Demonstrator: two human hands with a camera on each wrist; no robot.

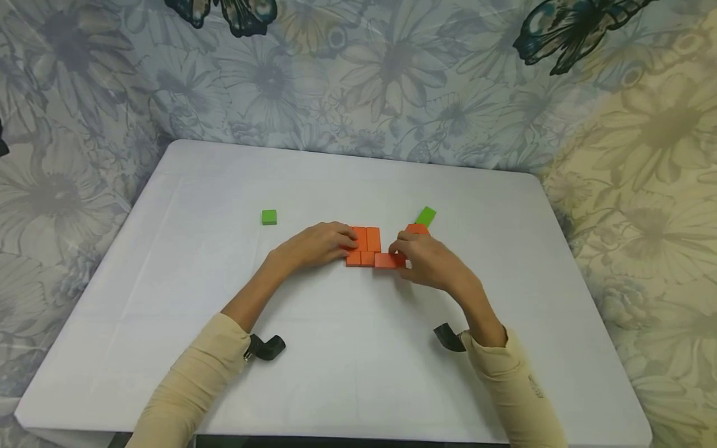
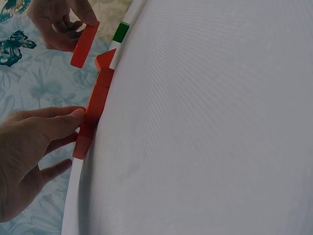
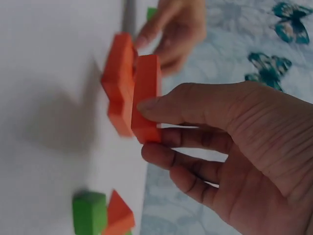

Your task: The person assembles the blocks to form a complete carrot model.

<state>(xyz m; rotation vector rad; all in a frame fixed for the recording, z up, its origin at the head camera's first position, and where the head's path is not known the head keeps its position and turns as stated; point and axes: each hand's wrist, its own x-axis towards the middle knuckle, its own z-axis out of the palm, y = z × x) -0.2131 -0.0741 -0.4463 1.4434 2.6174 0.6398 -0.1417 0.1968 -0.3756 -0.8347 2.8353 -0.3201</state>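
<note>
A flat cluster of orange blocks point(image 1: 366, 239) lies on the white table, its pieces side by side. The fingertips of my left hand point(image 1: 319, 242) rest on the cluster's left part, the fingers fairly straight. Between thumb and fingers, my right hand point(image 3: 234, 137) pinches a rectangular orange block point(image 3: 145, 98), raised at the cluster's right front corner. Beyond the right hand lies a pointed orange block point(image 2: 105, 59). A green block point(image 3: 90, 213) sits beside it in the right wrist view; my hand covers that spot in the head view.
A green cube point(image 1: 269, 217) stands behind and left of my left hand. Another green block point(image 1: 426, 216) lies slanted behind the pointed orange one. The white table point(image 1: 313, 373) reaches back to a flower-patterned cloth point(image 1: 392, 74) with butterflies. Dark wrist mounts point(image 1: 267, 347) stick out at both sleeves.
</note>
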